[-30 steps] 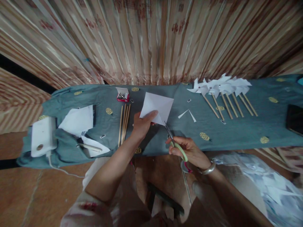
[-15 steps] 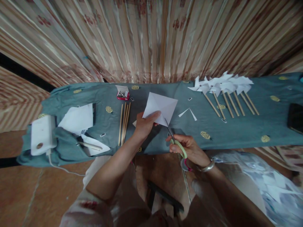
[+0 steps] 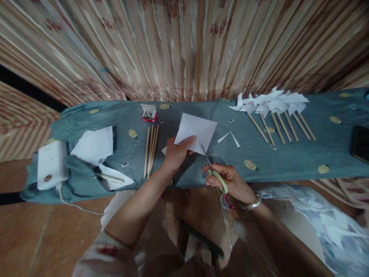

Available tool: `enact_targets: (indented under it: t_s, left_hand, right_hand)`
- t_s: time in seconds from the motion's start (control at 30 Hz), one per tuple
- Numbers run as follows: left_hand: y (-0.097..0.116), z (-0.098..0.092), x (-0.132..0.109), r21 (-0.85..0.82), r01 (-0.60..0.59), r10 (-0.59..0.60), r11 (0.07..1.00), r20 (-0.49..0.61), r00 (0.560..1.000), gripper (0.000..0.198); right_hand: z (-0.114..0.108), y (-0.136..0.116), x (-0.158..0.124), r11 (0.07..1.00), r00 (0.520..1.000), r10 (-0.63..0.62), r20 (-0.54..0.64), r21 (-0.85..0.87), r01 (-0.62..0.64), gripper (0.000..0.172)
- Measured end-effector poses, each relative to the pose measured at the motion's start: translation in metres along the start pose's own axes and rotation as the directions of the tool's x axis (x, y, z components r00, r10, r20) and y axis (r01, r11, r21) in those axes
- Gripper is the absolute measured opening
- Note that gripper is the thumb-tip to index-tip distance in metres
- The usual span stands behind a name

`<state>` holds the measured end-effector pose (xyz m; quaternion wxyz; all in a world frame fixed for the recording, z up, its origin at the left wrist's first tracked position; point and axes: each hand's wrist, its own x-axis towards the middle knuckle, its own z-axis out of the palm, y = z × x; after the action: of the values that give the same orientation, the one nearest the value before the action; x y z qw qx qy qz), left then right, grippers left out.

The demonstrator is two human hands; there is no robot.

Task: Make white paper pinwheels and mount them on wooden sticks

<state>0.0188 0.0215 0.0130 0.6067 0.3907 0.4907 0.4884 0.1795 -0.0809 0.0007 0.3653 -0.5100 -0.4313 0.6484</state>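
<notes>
A square sheet of white paper (image 3: 197, 129) is held above the cloth by my left hand (image 3: 179, 152), thumb on top and fingers underneath. Faint crease lines cross the sheet. My right hand (image 3: 227, 180) is closed round the green handles of a pair of scissors (image 3: 220, 181). Their blades meet the paper's lower corner, close to my left thumb. A thin V-shaped paper scrap (image 3: 230, 137) lies just right of the sheet. To the left, several wooden sticks (image 3: 152, 150) rest side by side, below a small red box (image 3: 150, 114) of shiny metal pins or tacks.
Several white paper pinwheels (image 3: 269, 103) on sticks lie at the back right of the green cloth (image 3: 302, 154). On the left are white paper sheets (image 3: 93, 144), a pen-like tool (image 3: 109, 177) and a white power box (image 3: 52, 165) with a cable. A dark phone-like object (image 3: 359, 144) sits far right.
Almost nothing differs. The paper and my left hand have shifted very slightly to the right; the scissors stay at the paper's lower corner.
</notes>
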Motion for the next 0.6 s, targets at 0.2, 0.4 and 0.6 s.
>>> enact_targets:
  t_s: [0.2,0.4,0.6]
  left_hand:
    - [-0.0012,-0.0005,0.0000,-0.039,-0.012,0.012,0.999,-0.009,1.000,0.020]
    - [-0.0007,-0.0010,-0.0002,-0.036,-0.010,0.010,0.999,-0.004,1.000,0.017]
    - [0.0011,0.0001,-0.0014,-0.020,-0.004,0.004,1.000,-0.006,1.000,0.023]
  right_hand:
    - [-0.0002,-0.0005,-0.0004,1.000,1.000,-0.013,0.011,-0.017,0.013,0.044]
    - [0.0003,-0.0007,0.0002,1.000,1.000,-0.013,0.012,-0.014,0.013,0.044]
    - [0.0013,-0.0014,0.0004,0.999,1.000,-0.023,0.007,-0.023,0.023,0.044]
